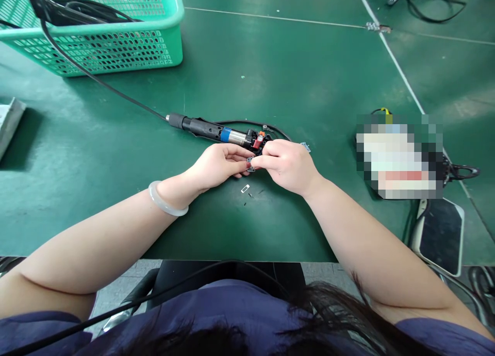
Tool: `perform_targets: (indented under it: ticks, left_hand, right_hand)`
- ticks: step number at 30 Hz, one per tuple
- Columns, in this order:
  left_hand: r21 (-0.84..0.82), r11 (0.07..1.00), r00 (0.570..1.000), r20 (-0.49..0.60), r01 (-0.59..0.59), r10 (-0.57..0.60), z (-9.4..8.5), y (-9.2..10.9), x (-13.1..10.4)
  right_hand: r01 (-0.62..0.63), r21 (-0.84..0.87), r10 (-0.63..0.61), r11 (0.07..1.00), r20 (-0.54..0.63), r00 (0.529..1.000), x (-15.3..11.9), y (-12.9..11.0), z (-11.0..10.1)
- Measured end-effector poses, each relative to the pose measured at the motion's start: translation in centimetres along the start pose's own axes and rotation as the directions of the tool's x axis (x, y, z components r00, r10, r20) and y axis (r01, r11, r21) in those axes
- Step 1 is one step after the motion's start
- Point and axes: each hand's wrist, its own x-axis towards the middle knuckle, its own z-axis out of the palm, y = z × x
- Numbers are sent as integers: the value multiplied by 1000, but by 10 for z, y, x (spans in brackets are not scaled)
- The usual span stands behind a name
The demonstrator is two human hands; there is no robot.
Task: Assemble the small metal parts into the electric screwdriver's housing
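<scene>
Small grey part (251,163) is between the person's two hands, in the middle of the picture, near the front of a big green desk (309,78). I can't tell if it touches the desk. Up at the far left is a green basket (176,44) full of little holes, with black cords (88,13) inside. Over on the right is a thing too blurred to name (400,163), and just below it lies a flat thing with a dark face (441,237). A long black tool (203,128) with a blue band lies behind the left hand (214,165), and its thin cord (116,93) runs up to the basket. The left fingers are pinched together on the grey part. The right hand (290,163) has its fingers curled in close beside it, but I can't tell if they grip it too. A pale bangle (166,201) goes around the left wrist. Just behind the fingers is a red and orange piece (259,139). A tiny white frame (243,191) lies in front of the hands, with tiny dark bits (250,195) near it.
</scene>
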Motion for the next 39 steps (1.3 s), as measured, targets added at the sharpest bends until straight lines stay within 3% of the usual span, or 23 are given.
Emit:
perform_targets:
  ticks: [9, 16, 21, 39]
  left_hand:
    - [27, 1000, 1000, 3, -7, 7, 0, 2, -1]
    - [3, 1000, 1000, -21, 10, -10, 0, -1, 0]
    - [-8, 1000, 1000, -7, 10, -10, -2, -3, 2]
    - [14, 1000, 1000, -5, 20, -20, 0, 0, 0]
  right_hand:
    - [10, -17, -10, 1000, 33, 999, 1, 3, 4]
    - [-7, -13, 7, 1000, -12, 1000, -3, 0, -3]
    - [50, -7, -50, 999, -25, 998, -6, -2, -3]
    - [149, -208, -149, 967, 17, 989, -4, -4, -4]
